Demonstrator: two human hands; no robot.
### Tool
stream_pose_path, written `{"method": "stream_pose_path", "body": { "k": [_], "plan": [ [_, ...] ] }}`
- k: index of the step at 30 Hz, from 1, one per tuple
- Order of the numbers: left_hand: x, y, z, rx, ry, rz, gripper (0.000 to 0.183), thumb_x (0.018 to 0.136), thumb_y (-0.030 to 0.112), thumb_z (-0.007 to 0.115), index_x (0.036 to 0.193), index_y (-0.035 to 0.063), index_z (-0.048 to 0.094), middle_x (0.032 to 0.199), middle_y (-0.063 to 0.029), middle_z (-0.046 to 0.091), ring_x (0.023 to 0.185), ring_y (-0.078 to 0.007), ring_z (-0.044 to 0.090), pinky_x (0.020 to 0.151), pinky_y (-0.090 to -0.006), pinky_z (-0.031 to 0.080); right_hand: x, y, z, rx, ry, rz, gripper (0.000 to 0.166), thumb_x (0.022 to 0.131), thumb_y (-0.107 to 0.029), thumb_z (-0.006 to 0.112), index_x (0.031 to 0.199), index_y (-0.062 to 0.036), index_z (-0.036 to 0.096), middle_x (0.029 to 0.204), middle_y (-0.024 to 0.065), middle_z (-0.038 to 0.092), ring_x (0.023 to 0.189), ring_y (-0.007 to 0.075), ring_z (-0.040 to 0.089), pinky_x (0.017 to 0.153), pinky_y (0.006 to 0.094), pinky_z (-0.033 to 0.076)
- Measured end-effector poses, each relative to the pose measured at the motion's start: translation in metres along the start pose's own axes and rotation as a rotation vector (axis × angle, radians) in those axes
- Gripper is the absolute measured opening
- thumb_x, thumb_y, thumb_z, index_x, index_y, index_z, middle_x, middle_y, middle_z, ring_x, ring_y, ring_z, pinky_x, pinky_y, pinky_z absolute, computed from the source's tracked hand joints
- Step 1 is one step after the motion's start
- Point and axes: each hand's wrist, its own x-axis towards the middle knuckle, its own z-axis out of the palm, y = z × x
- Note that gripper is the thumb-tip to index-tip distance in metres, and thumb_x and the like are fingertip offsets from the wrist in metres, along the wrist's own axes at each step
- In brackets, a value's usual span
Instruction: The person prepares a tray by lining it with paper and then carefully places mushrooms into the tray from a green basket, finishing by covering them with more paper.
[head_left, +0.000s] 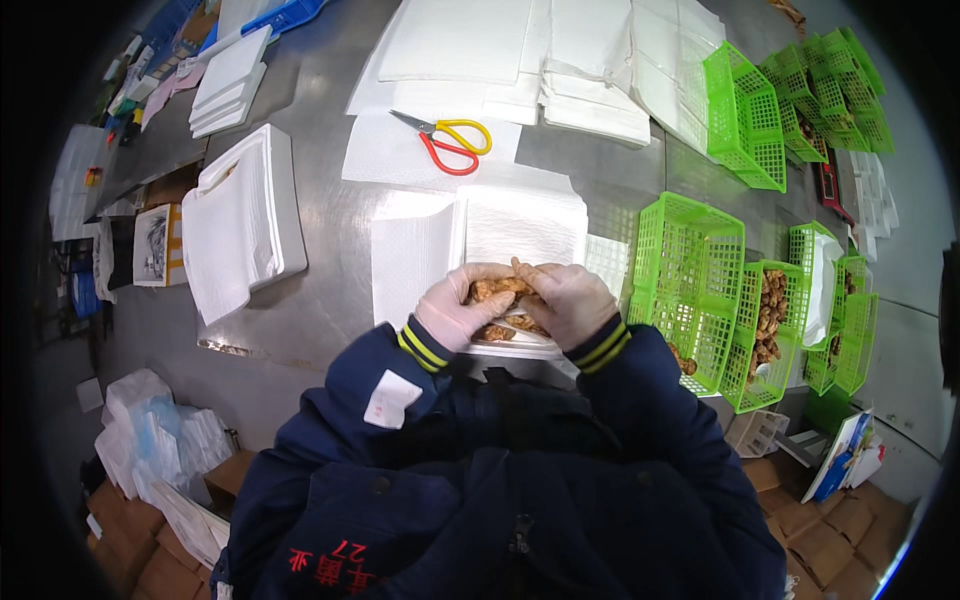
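Both my hands are gloved and meet over a white foam box (517, 349) lined with white paper (525, 225). Between the thumb and fingers of my left hand (459, 306) is a knobbly brown mushroom (496, 288). My right hand (576, 301) pinches a brown mushroom piece (529, 276) against it; whether the two are joined cannot be told. Below the fingers, more brown mushrooms (496, 332) lie in the box among white paper. Scissors (450, 142) with one yellow and one red handle rest on a paper sheet (375, 154) beyond the box.
Green plastic baskets (688, 217) stand at the right, one holding several mushrooms (769, 315). Stacks of white paper sheets (457, 37) lie at the back. A paper-draped foam box (281, 195) and foam lids (229, 86) are at the left of the metal table (322, 300).
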Motion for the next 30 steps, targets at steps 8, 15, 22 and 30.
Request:
{"method": "stream_pose_path", "body": {
  "k": [8,15,22,30],
  "plan": [
    [0.022,0.024,-0.027,0.945,0.360,0.586,0.049,0.082,0.018,0.078,0.126,0.0029,0.062,0.116,-0.0189,0.065,0.104,-0.0338,0.064,0.090,-0.0361,0.052,0.030,0.032,0.026,-0.135,-0.173,0.062,0.031,0.085,-0.020,0.065,0.111,-0.0039,0.068,0.089,0.0154,0.068,0.088,0.0338,0.066,0.080,0.0433,0.054],
    [0.024,-0.020,-0.031,1.602,0.331,0.616,0.031,0.088,0.035,0.067,0.117,0.0249,0.069,0.121,0.0033,0.065,0.121,-0.0240,0.055,0.110,-0.0570,0.030,0.011,0.024,0.045,-0.216,-0.050,0.149,0.022,0.091,-0.022,0.060,0.104,-0.0067,0.069,0.084,0.0124,0.067,0.080,0.0304,0.067,0.070,0.0410,0.055],
    [0.018,-0.018,-0.032,1.652,0.251,0.588,0.027,0.083,0.029,0.072,0.110,0.0241,0.071,0.118,0.0071,0.068,0.127,-0.0237,0.052,0.111,-0.0605,0.027,0.008,0.023,0.038,-0.121,0.021,0.052,0.020,0.091,-0.010,0.055,0.104,-0.0046,0.070,0.087,0.0143,0.070,0.079,0.0326,0.068,0.071,0.0411,0.055],
    [0.088,0.014,-0.060,1.080,0.412,0.297,0.071,0.084,0.047,0.071,0.131,-0.0045,0.057,0.123,-0.0270,0.062,0.118,-0.0381,0.059,0.103,-0.0431,0.045,-0.023,0.052,-0.003,0.299,0.163,0.511,0.030,0.096,-0.013,0.056,0.121,-0.0008,0.067,0.102,0.0228,0.070,0.093,0.0334,0.068,0.083,0.0373,0.053]
  ]
}}
